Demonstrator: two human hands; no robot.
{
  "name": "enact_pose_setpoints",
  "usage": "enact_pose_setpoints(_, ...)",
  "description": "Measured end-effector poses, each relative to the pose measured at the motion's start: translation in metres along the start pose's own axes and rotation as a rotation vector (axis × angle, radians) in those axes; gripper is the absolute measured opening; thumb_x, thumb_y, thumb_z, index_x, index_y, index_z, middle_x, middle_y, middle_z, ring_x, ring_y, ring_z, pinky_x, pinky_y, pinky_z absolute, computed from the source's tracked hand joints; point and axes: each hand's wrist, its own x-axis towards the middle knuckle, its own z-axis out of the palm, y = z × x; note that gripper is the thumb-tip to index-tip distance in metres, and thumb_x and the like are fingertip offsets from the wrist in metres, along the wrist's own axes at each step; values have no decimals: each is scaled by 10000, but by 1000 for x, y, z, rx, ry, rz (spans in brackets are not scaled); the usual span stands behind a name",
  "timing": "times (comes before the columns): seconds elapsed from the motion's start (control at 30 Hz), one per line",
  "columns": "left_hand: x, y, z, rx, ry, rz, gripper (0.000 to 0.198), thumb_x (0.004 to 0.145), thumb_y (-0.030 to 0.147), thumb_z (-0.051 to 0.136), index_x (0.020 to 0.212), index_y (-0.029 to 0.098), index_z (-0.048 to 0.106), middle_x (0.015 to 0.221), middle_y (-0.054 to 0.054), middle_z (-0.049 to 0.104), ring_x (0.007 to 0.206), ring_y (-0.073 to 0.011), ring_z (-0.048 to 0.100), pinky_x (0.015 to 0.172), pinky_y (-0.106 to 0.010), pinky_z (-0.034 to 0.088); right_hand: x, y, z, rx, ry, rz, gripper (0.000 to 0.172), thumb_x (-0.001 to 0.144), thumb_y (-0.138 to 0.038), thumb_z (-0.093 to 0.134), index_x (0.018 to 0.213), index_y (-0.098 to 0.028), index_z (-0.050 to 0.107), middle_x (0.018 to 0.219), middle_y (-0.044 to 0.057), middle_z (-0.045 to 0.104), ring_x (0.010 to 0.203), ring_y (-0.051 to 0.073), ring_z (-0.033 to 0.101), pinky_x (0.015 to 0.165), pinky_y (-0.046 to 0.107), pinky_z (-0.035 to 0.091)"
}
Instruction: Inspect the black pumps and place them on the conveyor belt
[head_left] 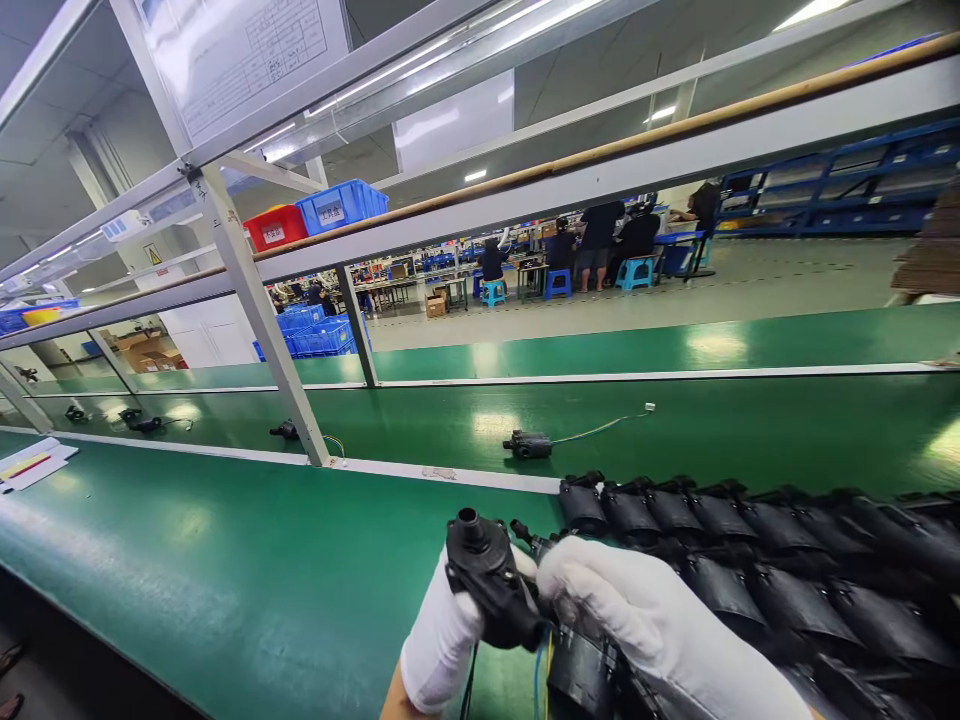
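My left hand [442, 640], in a white glove, is closed around a small black pump [484, 580] with a round nozzle facing up, above the near green bench. Blue and yellow wires hang beside it. My right hand [630, 610], also gloved in white, has its fingers curled on a second black pump [531, 540], partly hidden behind the fingers. Just below that hand is another black pump body [581, 675]. To the right, several black pumps [720, 590] lie in close rows on the bench.
Beyond a white ledge, a pump with a wire lead [529, 445] lies on the green belt [420, 420]. A white upright post [259, 320] stands left of centre. Red [275, 228] and blue bins [343, 206] sit on the shelf above. Papers [34, 465] lie at far left. People sit in the background.
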Motion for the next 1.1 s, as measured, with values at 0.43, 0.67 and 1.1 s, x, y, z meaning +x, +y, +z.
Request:
enact_pose_setpoints(0.43, -4, -11, 15, 400, 488, 235, 788, 412, 365, 945, 1086, 232, 558, 1101, -104, 644, 910, -287, 651, 861, -434, 547, 1, 12, 6, 31, -29, -118, 789, 938, -773, 66, 684, -209, 556, 657, 54, 634, 604, 188, 585, 597, 271, 478)
enact_pose_setpoints(0.67, -8, -18, 11, 399, 424, 181, 842, 469, 316, 943, 1176, 260, 488, 1271, -116, 578, 991, -273, 643, 933, -440, 534, 4, 19, 8, 164, -39, 41, 736, 912, -819, 155, 668, -208, 486, 602, 8, 522, 560, 159, 500, 560, 252, 431)
enact_pose_setpoints(1.1, -6, -12, 16, 424, 425, 221, 789, 543, 295, 912, 1180, 264, 448, 1206, -92, 600, 950, -244, 657, 857, -387, 548, 8, 24, 11, 361, -98, 77, 785, 867, -864, 234, 679, -179, 568, 601, 17, 541, 541, 147, 453, 547, 264, 371)
